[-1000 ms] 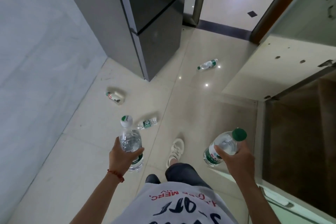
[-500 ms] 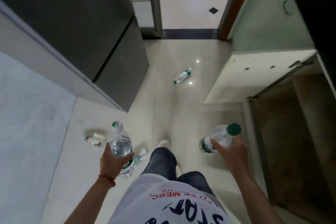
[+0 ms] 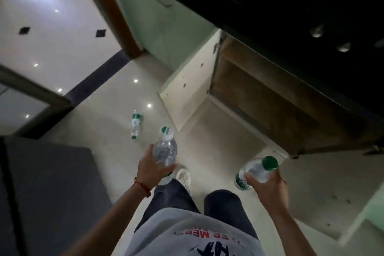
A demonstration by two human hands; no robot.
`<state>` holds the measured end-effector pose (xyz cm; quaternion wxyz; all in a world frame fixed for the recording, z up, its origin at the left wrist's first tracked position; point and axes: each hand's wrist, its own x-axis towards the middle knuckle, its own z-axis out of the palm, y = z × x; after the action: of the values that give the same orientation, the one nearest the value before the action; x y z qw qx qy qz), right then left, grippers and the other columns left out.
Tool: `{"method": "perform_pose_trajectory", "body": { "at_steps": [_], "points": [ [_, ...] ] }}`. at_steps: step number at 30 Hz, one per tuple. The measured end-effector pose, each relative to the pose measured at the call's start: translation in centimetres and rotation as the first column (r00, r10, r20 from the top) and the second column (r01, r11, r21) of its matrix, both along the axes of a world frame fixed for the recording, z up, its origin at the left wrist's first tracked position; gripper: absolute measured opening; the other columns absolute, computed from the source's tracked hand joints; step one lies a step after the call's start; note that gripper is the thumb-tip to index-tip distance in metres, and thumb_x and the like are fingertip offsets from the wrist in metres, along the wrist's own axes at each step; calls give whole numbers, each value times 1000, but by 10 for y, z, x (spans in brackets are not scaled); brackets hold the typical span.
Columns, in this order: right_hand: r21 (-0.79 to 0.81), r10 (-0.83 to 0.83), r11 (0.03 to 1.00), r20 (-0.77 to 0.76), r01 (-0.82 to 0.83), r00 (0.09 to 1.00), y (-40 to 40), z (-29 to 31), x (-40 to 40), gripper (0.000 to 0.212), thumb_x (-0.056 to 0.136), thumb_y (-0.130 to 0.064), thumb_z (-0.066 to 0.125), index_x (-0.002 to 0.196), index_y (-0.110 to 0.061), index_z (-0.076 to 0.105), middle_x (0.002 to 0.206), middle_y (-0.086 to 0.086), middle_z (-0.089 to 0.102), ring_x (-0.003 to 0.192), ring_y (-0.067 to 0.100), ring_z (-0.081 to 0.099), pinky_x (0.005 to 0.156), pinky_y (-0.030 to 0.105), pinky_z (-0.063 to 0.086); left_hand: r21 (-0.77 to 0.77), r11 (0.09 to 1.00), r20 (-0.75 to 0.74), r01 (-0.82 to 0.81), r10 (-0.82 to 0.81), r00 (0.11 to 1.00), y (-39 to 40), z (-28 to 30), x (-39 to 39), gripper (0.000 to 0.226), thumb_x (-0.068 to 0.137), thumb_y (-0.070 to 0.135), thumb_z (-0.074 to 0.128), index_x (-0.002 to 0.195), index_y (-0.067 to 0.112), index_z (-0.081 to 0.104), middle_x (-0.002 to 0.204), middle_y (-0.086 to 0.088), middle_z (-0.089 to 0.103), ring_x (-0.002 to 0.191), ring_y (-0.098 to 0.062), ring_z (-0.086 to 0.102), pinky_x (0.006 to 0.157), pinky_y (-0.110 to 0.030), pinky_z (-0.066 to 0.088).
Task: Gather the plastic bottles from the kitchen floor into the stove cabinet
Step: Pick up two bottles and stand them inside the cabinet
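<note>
Bottles: our left hand (image 3: 152, 169) and right hand (image 3: 268, 186) each grip one, fingers curled | open cabinet (image 3: 259, 97) now ahead-right, bare floor (image 3: 218, 131) between | fridge (image 3: 52, 183) swung left

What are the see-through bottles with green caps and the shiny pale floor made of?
The two clear bottles with green caps, one in the left hand at and one in the right hand at, look like thin glossy plastic: you see through them and light glints off them. The glossy pale floor looks like polished tile, probably ceramic, since it mirrors small lights.
</note>
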<state>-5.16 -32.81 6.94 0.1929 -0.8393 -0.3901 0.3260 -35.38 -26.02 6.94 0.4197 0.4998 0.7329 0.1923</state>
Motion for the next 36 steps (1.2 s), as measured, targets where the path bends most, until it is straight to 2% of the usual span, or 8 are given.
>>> {"method": "perform_pose_trajectory", "body": {
  "at_steps": [4, 9, 11, 15, 21, 25, 30, 36],
  "points": [
    [21, -217, 976, -37, 218, 975, -4, 4, 3, 62, 61, -39, 81, 110, -15, 50, 87, -2, 58, 78, 21, 56, 71, 26, 40, -51, 986, 19, 160, -159, 987, 45, -5, 29, 65, 51, 25, 84, 108, 21, 52, 94, 4, 65, 85, -16, 62, 72, -20, 46],
    [39, -398, 915, -85, 403, 913, -3, 0, 15, 59, 60, -39, 80, 109, -24, 52, 80, -4, 56, 73, 20, 51, 65, 26, 37, -143, 951, 89, 274, -263, 961, 66, -18, 65, 59, 50, 26, 83, 101, 26, 53, 93, 8, 66, 89, -14, 63, 73, -23, 48],
    [30, -439, 895, -121, 446, 890, -2, -5, 26, 59, 60, -41, 79, 110, -26, 50, 81, -6, 55, 75, 20, 52, 66, 27, 38, -141, 938, 92, 316, -305, 948, 70, -22, 82, 59, 51, 23, 84, 101, 27, 52, 93, 9, 65, 88, -13, 62, 71, -20, 46],
    [30, -485, 870, -123, 492, 866, 6, -20, 51, 64, 60, -44, 79, 113, -25, 48, 81, -7, 53, 77, 19, 51, 69, 27, 38, -132, 932, 90, 337, -328, 941, 79, -34, 115, 59, 53, 19, 84, 103, 25, 53, 92, 10, 64, 86, -7, 61, 78, -27, 49],
    [53, -515, 853, -86, 520, 853, 34, -65, 86, 64, 60, -38, 81, 112, -19, 50, 81, -4, 55, 73, 20, 50, 66, 26, 38, -124, 901, 110, 417, -405, 908, 111, -70, 165, 59, 55, 22, 83, 105, 27, 51, 92, 13, 64, 86, -1, 59, 72, -19, 45],
    [109, -534, 833, -97, 543, 840, 61, -118, 106, 66, 57, -39, 82, 112, -20, 50, 85, -7, 55, 77, 18, 52, 69, 25, 40, -101, 892, 164, 441, -423, 891, 143, -124, 203, 54, 56, 16, 82, 102, 26, 55, 90, 11, 65, 85, 2, 60, 70, -15, 43],
    [209, -574, 782, -124, 587, 809, 97, -206, 128, 73, 57, -36, 84, 118, -17, 49, 102, 2, 66, 88, 19, 59, 81, 26, 45, -81, 888, 164, 454, -437, 884, 190, -218, 250, 63, 56, 12, 83, 113, 14, 55, 99, 0, 66, 90, -17, 62, 82, -28, 46],
    [273, -523, 794, -147, 543, 839, 140, -339, 160, 75, 57, -31, 85, 121, -14, 50, 114, 8, 66, 103, 27, 62, 86, 22, 42, 16, 870, 131, 493, -491, 861, 240, -348, 303, 62, 57, 16, 84, 112, 14, 55, 107, -5, 66, 98, -21, 62, 89, -31, 48]
  ]
}}
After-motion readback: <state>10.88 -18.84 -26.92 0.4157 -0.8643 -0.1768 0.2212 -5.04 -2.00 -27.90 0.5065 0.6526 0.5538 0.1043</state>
